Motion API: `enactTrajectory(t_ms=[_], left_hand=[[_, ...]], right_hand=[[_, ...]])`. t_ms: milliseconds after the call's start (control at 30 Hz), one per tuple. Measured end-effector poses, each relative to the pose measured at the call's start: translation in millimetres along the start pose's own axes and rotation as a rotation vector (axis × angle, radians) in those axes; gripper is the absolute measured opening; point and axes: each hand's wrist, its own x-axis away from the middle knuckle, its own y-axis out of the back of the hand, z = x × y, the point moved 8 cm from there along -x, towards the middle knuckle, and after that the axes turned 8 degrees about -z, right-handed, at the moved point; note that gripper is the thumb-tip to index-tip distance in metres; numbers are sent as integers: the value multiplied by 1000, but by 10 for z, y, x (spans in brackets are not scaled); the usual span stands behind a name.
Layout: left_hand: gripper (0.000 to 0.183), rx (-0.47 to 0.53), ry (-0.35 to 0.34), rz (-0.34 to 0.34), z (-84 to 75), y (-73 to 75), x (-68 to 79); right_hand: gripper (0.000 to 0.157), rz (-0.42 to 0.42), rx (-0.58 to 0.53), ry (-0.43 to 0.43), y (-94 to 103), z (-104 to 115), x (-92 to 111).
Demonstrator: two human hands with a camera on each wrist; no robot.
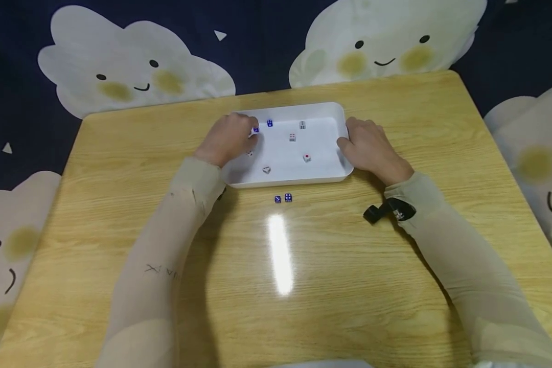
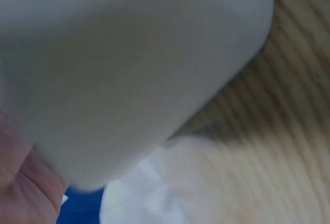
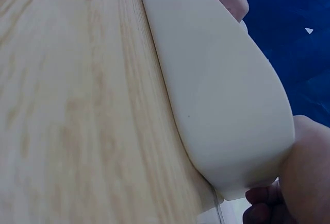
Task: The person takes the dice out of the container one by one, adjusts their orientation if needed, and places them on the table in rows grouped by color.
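Observation:
A shallow white tray (image 1: 276, 181) lies on the wooden table, holding several white dice and blue dice. My left hand (image 1: 227, 137) reaches over its left end and pinches a blue die (image 1: 255, 129) between thumb and finger. Just to the right of it sits another blue die (image 1: 270, 123) in the tray. At the opposite end, my right hand (image 1: 370, 148) grips the tray's rim, thumb on the inside. The right wrist view shows this right hand (image 3: 309, 172) at the tray's corner. In the left wrist view the tray wall (image 2: 129, 80) fills much of the picture and hides the fingertips.
Two blue dice, one die (image 1: 278, 199) beside another die (image 1: 288, 197), rest on the table (image 1: 331, 266) in front of the tray. White dice, such as one die (image 1: 306, 158) with a red pip, lie spread inside. A dark cloud-patterned cloth (image 1: 262, 46) hangs behind the table.

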Motion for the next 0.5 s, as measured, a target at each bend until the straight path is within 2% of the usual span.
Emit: enactTrajectory(t_ms=[133, 233, 500], left_hand=[[35, 14, 53, 41, 91, -70, -57], [37, 28, 66, 54, 135, -119, -84], [36, 26, 20, 36, 136, -198, -130]], right_hand=[[39, 5, -2, -5, -7, 10, -2], [38, 6, -1, -6, -7, 11, 0], [37, 3, -2, -5, -3, -2, 0]])
